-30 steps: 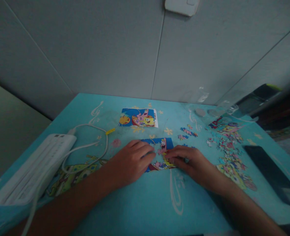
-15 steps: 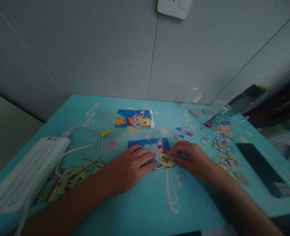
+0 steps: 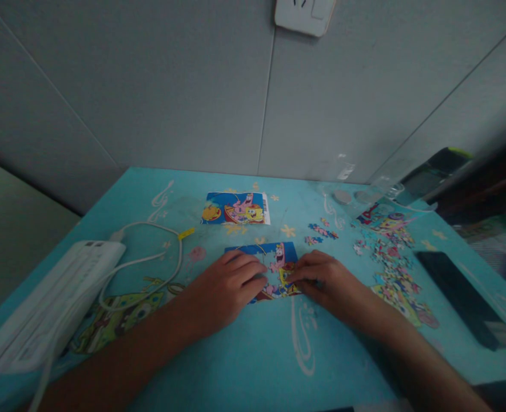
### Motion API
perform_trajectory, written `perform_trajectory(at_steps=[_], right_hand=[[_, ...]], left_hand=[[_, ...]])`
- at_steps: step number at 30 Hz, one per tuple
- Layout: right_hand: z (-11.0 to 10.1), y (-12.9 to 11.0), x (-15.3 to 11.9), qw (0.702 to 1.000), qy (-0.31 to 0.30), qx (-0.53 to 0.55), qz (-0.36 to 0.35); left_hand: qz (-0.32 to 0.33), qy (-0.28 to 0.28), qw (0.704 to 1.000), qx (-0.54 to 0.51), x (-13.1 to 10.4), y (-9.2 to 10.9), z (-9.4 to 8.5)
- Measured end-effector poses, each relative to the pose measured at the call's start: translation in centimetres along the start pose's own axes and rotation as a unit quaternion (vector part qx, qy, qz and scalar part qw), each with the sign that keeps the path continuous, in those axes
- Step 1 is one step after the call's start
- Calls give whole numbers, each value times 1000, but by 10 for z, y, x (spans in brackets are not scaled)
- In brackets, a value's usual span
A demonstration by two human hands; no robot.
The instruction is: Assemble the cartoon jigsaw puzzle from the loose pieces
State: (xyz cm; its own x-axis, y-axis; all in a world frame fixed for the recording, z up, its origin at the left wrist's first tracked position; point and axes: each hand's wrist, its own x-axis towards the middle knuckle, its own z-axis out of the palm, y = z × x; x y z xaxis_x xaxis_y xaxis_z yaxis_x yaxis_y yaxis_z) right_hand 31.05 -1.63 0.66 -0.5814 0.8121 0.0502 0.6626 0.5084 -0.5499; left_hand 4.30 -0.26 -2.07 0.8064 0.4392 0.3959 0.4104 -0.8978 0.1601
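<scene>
One part-built puzzle (image 3: pixel 279 256), beneath both grips. Right hand (image 3: pixel 321 272): fingertips now slightly further inward over yellow pieces (image 3: pixel 283 274); fitting, we judge, unfinished. Left hand (image 3: pixel 232 283): atop puzzle. Either pinch: we cannot tell.

The desk (image 3: pixel 244 360) has a light-blue top printed with pale flowers and cartoon figures. At left lie a white power strip (image 3: pixel 55 297) and a looping white cable (image 3: pixel 180 252). A picture card (image 3: pixel 235 208) lies far centre, with a partly joined puzzle (image 3: pixel 281 256) nearer. Rightward are small joined clusters (image 3: pixel 322 230), heaped loose pieces (image 3: pixel 392 254) and a dark flat object (image 3: pixel 456 292).
</scene>
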Motion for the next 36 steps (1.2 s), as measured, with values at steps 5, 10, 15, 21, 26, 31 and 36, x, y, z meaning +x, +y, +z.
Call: perform_trajectory(at_steps=[5, 10, 15, 21, 26, 31, 36], right_hand=[[-1, -4, 1, 999, 27, -20, 10], [-12, -7, -1, 999, 1, -7, 49], [-7, -6, -1, 998, -19, -28, 48], [-2, -11, 1, 999, -19, -3, 41], [-2, -11, 2, 999, -6, 3, 34], [-3, -11, 3, 998, 18, -2, 57], [-4, -12, 3, 998, 15, -3, 63]], left_hand=[[0, -9, 1000, -4, -1, 0, 1], [0, -8, 1000, -7, -1, 0, 1], [2, 4, 1000, -8, 1, 0, 2], [2, -1, 1000, -12, 0, 0, 1], [-1, -7, 1000, -10, -1, 0, 3], [-2, -12, 1000, -8, -1, 0, 2], [-3, -18, 1000, -11, -1, 1, 1]])
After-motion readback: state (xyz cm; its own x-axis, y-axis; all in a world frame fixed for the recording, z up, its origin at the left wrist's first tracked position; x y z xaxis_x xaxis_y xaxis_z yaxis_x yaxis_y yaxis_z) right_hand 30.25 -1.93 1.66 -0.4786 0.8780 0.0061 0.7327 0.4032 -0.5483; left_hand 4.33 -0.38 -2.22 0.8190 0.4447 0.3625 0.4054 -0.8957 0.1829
